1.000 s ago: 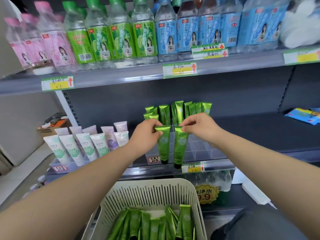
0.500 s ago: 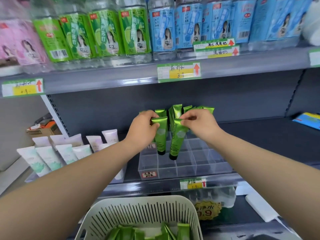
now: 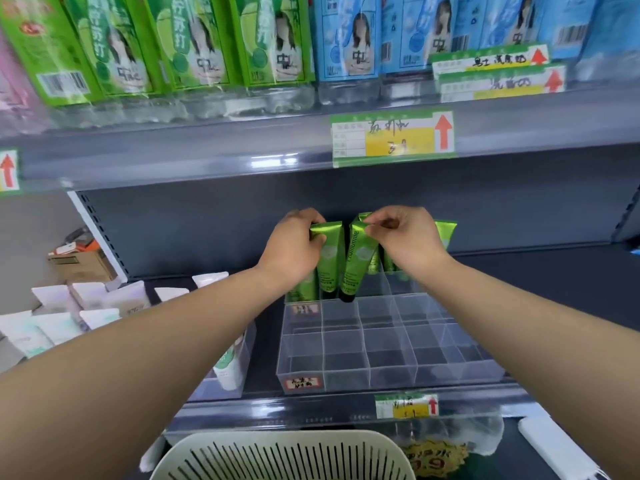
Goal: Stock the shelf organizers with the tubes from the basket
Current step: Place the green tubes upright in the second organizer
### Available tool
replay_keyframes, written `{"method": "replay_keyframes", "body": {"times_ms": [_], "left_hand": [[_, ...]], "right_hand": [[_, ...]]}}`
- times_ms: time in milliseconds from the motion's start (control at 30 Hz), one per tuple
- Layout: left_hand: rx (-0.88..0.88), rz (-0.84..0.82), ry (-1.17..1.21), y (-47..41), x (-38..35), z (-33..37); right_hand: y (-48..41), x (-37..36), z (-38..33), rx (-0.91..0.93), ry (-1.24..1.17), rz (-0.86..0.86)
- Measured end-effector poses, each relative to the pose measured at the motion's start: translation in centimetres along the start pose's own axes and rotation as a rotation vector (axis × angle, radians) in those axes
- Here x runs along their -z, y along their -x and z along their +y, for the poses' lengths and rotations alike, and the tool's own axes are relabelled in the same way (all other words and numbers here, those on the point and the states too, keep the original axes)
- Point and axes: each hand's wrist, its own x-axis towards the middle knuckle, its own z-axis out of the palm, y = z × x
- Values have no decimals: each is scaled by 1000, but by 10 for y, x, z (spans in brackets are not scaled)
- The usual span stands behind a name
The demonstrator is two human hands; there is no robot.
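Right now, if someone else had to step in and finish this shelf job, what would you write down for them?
Left hand: grips the top of one green tube.
Right hand: pinches the crimped top of a second green tube.
Both tubes hang cap-down, with their caps at the rear cells of the clear organizer.
Done: stocked tubes stand in the back row, behind the hands.
Left: seat these two, then fill the front rows of cells, which show nothing inside.
Only the rim of the basket shows at the bottom edge, so its contents are out of view.
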Motion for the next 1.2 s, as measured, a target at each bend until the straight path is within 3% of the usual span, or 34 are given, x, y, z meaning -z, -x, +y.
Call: {"method": "replay_keyframes", "body": {"times_ms": [467, 1200], "left_hand": [[-19, -23, 8, -23, -39, -31], [54, -83, -16, -24, -54, -47]], "right_hand": [[-26, -35, 41, 58, 73, 31], [-15, -55, 54, 47, 148, -115]]}}
